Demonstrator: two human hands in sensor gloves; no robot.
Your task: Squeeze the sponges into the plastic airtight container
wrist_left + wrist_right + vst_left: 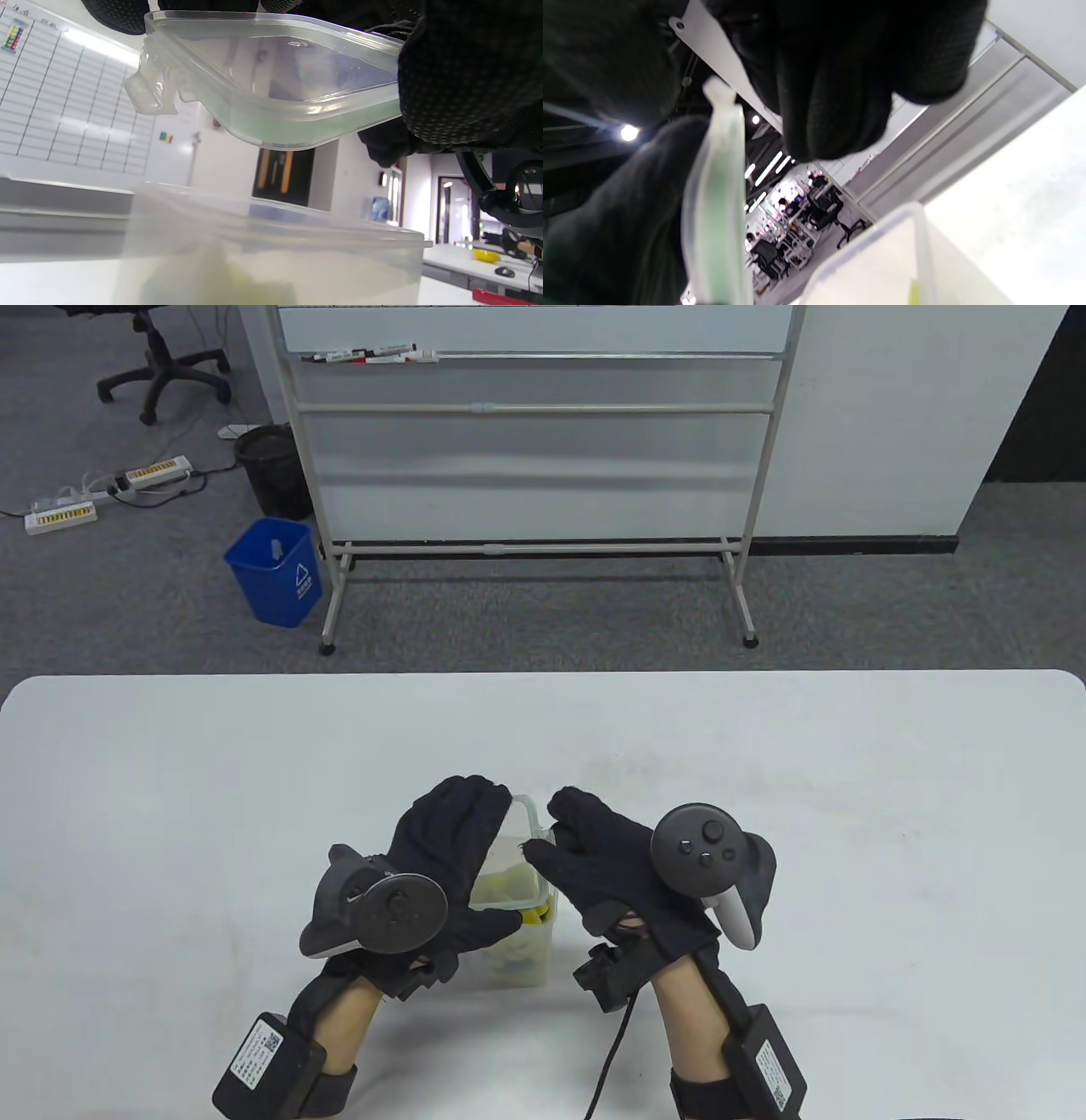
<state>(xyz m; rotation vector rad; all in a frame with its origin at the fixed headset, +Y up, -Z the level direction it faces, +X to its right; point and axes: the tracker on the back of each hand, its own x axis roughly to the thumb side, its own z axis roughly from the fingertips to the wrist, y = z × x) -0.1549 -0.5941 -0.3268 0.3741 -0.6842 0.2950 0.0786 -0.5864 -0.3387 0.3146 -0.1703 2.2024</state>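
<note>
Lid [271, 84] held tilted just above container [271, 262] on table [848, 780], sponges [509, 886] inside (yellowish); left hand [441, 865] gripping lid; right hand [611, 874] fingers curled at lid edge, probably for sealing

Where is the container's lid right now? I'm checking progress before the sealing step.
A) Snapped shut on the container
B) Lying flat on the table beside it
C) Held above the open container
C: in the left wrist view the lid hangs clear above the container rim, held in gloved fingers.
</note>
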